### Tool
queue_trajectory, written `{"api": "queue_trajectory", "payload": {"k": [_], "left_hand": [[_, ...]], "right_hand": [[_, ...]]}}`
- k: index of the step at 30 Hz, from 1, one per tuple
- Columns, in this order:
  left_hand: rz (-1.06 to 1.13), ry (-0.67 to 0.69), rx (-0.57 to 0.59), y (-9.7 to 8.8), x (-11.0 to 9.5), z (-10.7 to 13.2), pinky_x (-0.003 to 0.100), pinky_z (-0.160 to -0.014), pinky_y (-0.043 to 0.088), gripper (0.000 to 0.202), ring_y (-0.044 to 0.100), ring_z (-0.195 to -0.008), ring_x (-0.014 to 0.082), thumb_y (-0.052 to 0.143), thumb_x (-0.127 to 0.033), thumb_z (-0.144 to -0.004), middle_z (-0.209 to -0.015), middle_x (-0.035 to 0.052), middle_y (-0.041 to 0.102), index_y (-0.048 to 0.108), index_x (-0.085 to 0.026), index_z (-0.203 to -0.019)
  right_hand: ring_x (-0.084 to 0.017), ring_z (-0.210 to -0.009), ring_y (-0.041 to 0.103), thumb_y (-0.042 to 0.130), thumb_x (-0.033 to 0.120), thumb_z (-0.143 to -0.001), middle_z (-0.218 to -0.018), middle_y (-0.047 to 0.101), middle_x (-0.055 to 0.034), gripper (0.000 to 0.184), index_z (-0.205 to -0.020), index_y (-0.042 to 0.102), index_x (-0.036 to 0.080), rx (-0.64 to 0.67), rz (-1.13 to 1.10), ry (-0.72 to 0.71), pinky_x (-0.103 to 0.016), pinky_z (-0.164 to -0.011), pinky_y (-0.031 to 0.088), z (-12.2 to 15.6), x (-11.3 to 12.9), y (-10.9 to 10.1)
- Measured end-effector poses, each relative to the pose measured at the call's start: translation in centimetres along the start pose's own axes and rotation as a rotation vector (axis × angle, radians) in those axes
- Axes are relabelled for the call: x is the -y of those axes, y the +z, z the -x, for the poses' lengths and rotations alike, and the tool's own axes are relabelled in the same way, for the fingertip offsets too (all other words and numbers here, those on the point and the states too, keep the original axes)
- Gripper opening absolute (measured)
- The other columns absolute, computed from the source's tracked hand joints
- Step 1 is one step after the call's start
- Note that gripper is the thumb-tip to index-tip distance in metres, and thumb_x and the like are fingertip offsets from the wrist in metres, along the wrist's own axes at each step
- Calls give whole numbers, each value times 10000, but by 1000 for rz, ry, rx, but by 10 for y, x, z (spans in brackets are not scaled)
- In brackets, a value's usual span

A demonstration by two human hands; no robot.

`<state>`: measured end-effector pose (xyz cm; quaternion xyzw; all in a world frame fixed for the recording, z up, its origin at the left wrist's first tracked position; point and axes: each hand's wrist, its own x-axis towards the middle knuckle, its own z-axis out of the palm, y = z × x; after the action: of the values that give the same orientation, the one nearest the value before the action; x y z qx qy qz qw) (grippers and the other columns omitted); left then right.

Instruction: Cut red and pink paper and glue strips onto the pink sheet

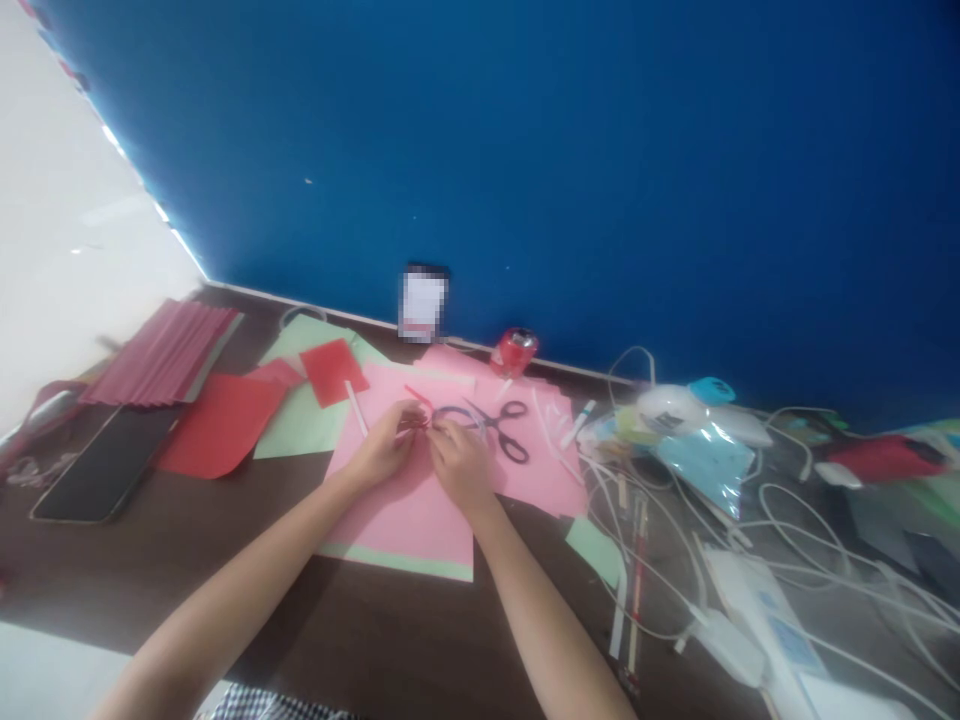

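Note:
My left hand (384,447) and my right hand (460,462) meet above a stack of pink paper (420,525), fingers closed in a pinch. Between the fingertips is a thin red paper strip (417,396), one end curving up toward the wall. My fingers hide much of it. Dark-handled scissors (513,452) lie on pink sheets just beyond my right hand, blades toward it. Behind the right fingers shows a dark blue curved shape that I cannot make out. A narrow white strip (355,410) rests left of my left hand.
At left lie folded pink paper (161,352), a phone (105,465) and red paper (217,425). A red round object (514,352) stands by the blue wall (525,150). White cables (697,560), a blue packet (709,460) and a power adapter (727,645) clutter the right.

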<state>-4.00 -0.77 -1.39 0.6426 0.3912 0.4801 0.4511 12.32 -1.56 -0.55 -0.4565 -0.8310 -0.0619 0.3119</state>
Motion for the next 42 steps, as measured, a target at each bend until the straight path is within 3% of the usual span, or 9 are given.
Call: {"api": "queue_trajectory", "payload": {"k": [10, 23, 28, 33, 36, 39, 42], "left_hand": [[-74, 47, 30, 1, -7, 1, 359, -903, 473, 355, 551, -1029, 173, 453, -76, -786, -1096, 85, 535, 460, -202, -1118], [-209, 19, 12, 1, 2, 1, 320, -799, 526, 304, 593, -952, 162, 435, -102, -809, -1039, 75, 563, 459, -201, -1096], [-201, 24, -53, 2, -1, -1, 314, -780, 537, 301, 598, -937, 158, 471, -144, -814, -1074, 87, 544, 440, -205, -1107], [-156, -18, -95, 1, -4, -1, 311, -791, 530, 347, 603, -916, 149, 492, -108, -771, -1034, 73, 556, 439, -209, -1099], [-99, -18, -163, -2, -1, -3, 334, -831, 514, 360, 608, -897, 145, 520, -89, -725, -972, 51, 572, 460, -200, -1062], [-48, -41, -214, -5, 4, -6, 359, -855, 507, 251, 619, -893, 162, 543, -126, -726, -954, 61, 590, 543, -176, -972], [-127, -71, -190, -9, 6, -9, 363, -872, 498, 176, 603, -966, 203, 579, -204, -749, -1013, 95, 609, 651, -171, -905]], "right_hand": [[-155, -799, 574, 493, 154, -859, -934, 650, -39, 177, -914, 651, 209, -17, 25, -9, -293, -731, 417, 0, 1, 0], [-167, -842, 580, 474, 127, -848, -953, 656, -56, 191, -925, 645, 164, -3, -15, -5, -291, -781, 436, 1, 1, 2], [-174, -893, 574, 442, 112, -851, -1013, 633, -74, 258, -1014, 636, 160, 20, -32, 42, -296, -810, 434, 2, 1, 4], [-206, -1016, 536, 433, 155, -869, -1121, 581, -110, 349, -1201, 539, 154, -9, -1, 85, -345, -899, 388, 3, -4, 6], [-209, -948, 554, 451, 171, -864, -1024, 622, -99, 326, -1173, 553, 157, -4, 12, 103, -343, -859, 388, 3, -9, 6], [-193, -835, 571, 461, 162, -858, -879, 656, -69, 261, -1083, 592, 156, 13, 8, 85, -338, -823, 376, 4, -11, 6], [-181, -833, 574, 452, 166, -870, -870, 664, -57, 228, -1043, 601, 168, -9, -19, 62, -333, -843, 354, 4, -11, 7]]}}
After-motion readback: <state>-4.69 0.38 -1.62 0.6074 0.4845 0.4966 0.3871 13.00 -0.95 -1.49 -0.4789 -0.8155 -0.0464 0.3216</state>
